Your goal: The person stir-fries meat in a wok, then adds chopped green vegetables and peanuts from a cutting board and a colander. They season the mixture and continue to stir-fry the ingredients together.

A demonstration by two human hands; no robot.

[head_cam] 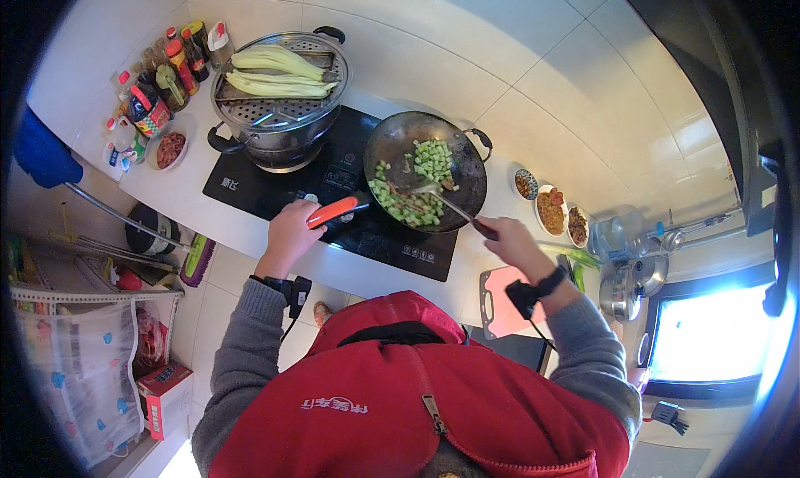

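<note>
My left hand [290,234] grips the red-and-black handle [334,211] of a dark wok [459,184] on the black cooktop [400,250]. In my right hand [512,243] is the handle of a metal spatula [455,209], its blade down among the food at the middle of the wok. Diced green vegetable pieces [433,159] lie in two groups, one toward the back and one toward the front left. Some brownish bits are mixed among them.
A steamer pot [275,137] with corn in husks [278,71] stands left of the wok. Sauce bottles [150,109] and a bowl of meat [170,150] are farther left. At right are small food dishes [552,210], green peppers [580,272] and a pink cutting board [509,306].
</note>
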